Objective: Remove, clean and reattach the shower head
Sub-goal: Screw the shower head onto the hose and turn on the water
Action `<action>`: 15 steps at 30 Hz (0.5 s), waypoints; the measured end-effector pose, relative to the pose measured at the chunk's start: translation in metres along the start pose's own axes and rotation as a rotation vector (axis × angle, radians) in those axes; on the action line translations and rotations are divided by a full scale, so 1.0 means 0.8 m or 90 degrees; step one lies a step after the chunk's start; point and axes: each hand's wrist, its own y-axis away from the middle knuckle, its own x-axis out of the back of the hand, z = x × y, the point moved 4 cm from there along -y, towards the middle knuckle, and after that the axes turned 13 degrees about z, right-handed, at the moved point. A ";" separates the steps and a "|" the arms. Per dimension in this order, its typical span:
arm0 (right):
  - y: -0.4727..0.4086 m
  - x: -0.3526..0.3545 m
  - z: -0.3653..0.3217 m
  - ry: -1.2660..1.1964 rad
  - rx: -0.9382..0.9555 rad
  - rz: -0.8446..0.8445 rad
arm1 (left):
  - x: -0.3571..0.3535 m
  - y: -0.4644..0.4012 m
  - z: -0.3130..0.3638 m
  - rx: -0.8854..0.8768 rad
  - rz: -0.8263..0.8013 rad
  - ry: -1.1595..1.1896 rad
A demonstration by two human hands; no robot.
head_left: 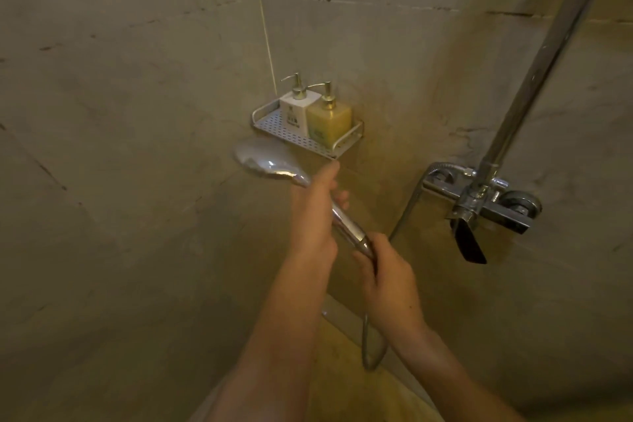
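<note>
Shower head [255, 158] in hand, off its wall mount, we hold it out just below the front edge of the corner shelf [337, 149]. Our left hand [313, 216] wraps the chrome handle; our right hand [385, 276] clamps the handle's base, where the hose [371, 346] joins. We cannot tell whether that joint is loosened. The hose loops up to the mixer tap [493, 204], so unscrewing, cleaning and refitting all seem ahead of us.

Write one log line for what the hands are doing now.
left hand: grips shower head handle | right hand: grips handle base at hose | head: off holder
</note>
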 end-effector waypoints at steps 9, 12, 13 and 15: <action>-0.017 0.010 0.004 -0.170 -0.090 -0.160 | -0.003 -0.008 -0.006 0.160 -0.078 0.172; -0.018 0.010 0.006 -0.455 -0.409 -0.274 | -0.016 -0.007 -0.001 0.160 -0.314 0.224; -0.014 0.011 0.005 -0.523 -0.484 -0.339 | -0.021 -0.004 0.000 0.171 -0.408 0.254; -0.005 0.008 0.001 -0.630 -0.547 -0.491 | -0.027 0.005 0.000 0.209 -0.580 0.336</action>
